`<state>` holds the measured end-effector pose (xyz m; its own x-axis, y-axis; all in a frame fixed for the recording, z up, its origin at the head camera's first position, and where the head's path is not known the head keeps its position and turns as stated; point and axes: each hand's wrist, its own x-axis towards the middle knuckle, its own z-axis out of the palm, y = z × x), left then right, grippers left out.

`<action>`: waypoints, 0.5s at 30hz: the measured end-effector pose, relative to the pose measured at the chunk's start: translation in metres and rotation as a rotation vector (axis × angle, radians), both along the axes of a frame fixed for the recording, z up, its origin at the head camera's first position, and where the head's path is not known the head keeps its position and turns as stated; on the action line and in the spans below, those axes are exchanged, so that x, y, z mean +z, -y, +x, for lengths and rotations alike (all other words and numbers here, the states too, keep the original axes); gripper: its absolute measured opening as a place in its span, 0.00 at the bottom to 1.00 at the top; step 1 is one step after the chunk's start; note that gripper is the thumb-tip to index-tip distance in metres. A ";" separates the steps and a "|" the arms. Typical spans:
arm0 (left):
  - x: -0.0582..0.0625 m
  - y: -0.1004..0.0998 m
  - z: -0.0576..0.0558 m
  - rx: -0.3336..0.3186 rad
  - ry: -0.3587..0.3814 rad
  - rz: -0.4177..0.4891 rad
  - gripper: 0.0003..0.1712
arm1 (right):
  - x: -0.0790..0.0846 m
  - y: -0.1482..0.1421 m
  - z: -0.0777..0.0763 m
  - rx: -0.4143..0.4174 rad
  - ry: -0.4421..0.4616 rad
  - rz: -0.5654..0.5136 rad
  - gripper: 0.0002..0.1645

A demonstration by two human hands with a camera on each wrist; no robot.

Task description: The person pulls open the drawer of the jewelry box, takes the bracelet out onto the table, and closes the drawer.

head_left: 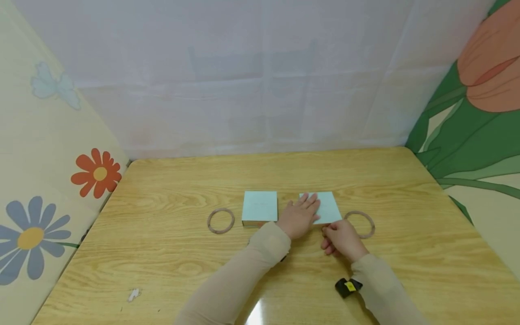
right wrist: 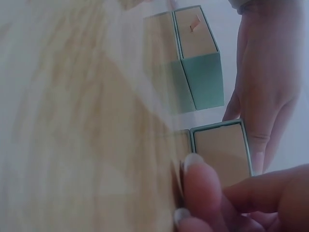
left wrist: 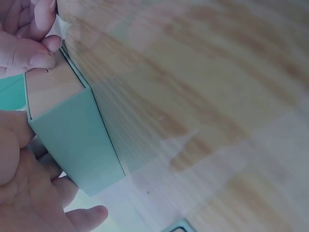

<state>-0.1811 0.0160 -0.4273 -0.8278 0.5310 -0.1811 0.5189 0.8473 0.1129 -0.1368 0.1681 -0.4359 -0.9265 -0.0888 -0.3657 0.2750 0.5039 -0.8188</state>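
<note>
Two mint-coloured boxes lie side by side on the wooden table. My left hand (head_left: 298, 217) rests on the top of the right box (head_left: 329, 207), its fingers spread over the lid. At that box's front, my right hand (head_left: 343, 237) pinches with thumb and finger against the tan drawer front (left wrist: 53, 92). The small pull tab there is hidden by the fingertips. The left box (head_left: 260, 205) stands untouched beside my left wrist, and a short ribbon tab (right wrist: 195, 23) sticks out of its drawer front in the right wrist view.
A brownish ring (head_left: 209, 221) lies left of the boxes. Another such ring (head_left: 372, 225) lies to the right, partly behind my right hand. Near the table's front left is a small white patch (head_left: 134, 294). A white cloth (head_left: 260, 90) hangs behind the table.
</note>
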 end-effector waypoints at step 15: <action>0.009 -0.009 0.005 0.019 -0.124 -0.094 0.31 | 0.000 0.000 -0.004 0.022 0.003 -0.016 0.18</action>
<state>-0.1762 0.0249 -0.4179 -0.8567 0.5003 -0.1255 0.5074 0.8611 -0.0313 -0.1403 0.1678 -0.4355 -0.9232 -0.1150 -0.3666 0.2662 0.4965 -0.8262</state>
